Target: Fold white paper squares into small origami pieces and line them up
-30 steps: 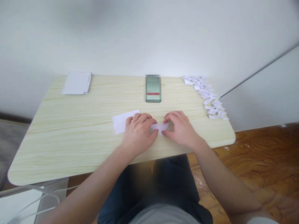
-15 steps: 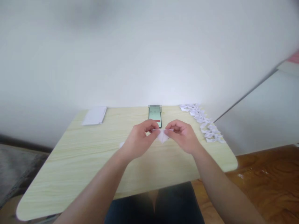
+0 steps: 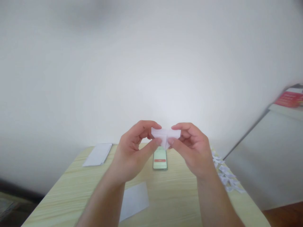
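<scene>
Between my two hands, raised above the table, is a small piece of folded white paper (image 3: 166, 134) with a straight top edge and a part tapering downward. My left hand (image 3: 136, 148) pinches its left side between thumb and fingers. On the other side, my right hand (image 3: 193, 146) grips it the same way, thumb on the near face. Some fingers are hidden behind the paper. Just below and beyond it lies a phone (image 3: 160, 162) with a lit screen. A flat white sheet (image 3: 134, 200) rests on the table near my left forearm, which covers part of it.
The pale wood-grain table (image 3: 175, 195) meets a white wall (image 3: 151, 63) at its back. A stack of white paper (image 3: 98, 154) lies at the back left. Several folded white paper pieces (image 3: 226, 173) line the right edge. A pale panel (image 3: 279, 157) stands at the right.
My hands have lifted the folded paper higher off the table, and more of its face shows. The camera has tilted upward, and the loose sheet by my left forearm is more visible.
</scene>
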Demonstrator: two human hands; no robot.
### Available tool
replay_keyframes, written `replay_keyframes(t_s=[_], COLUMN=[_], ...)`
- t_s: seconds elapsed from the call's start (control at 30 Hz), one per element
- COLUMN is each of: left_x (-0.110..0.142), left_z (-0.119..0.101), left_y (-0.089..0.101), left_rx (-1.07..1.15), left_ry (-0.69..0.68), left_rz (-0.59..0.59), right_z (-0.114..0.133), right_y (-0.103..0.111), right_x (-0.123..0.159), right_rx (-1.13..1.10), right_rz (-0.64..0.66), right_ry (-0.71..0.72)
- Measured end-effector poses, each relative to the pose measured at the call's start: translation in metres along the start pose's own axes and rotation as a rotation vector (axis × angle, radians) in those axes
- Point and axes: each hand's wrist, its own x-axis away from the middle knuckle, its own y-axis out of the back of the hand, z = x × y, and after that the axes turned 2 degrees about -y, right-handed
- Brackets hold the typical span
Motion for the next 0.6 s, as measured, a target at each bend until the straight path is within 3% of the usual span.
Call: replay_keyframes(t_s=[0.3,0.6], left_x=[0.003,0.004], left_z=[0.001,0.004], left_y=[0.001,0.0], left_rx=[-0.105,-0.093], left_ry=[-0.062,-0.015], left_rz=[0.01,0.058], right_z=[0.004,0.003], right_y=[0.006,0.015], right_x=[0.002,0.005], right_rx=[0.086,0.122], right_rz=[0.043,0.067], right_ry=[0.002,-0.007])
